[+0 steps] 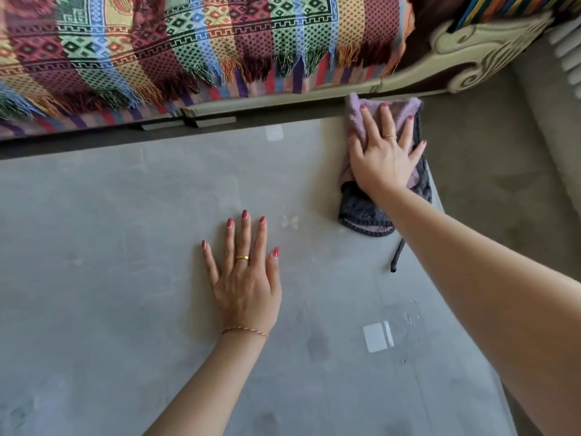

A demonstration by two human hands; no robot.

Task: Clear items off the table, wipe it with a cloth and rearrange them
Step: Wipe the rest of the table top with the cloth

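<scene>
A glass table top fills most of the view, with grey floor showing through it. At its far right corner lies a purple and dark grey cloth, with a thin dark loop trailing toward me. My right hand presses flat on the cloth, fingers spread and straight. My left hand rests flat on the bare glass near the middle, fingers straight and slightly spread, holding nothing.
A sofa with a colourful fringed woven throw runs along the table's far edge. Its carved pale wooden arm stands beyond the far right corner. Grey floor lies to the right of the table. Small water drops sit on the glass at the right.
</scene>
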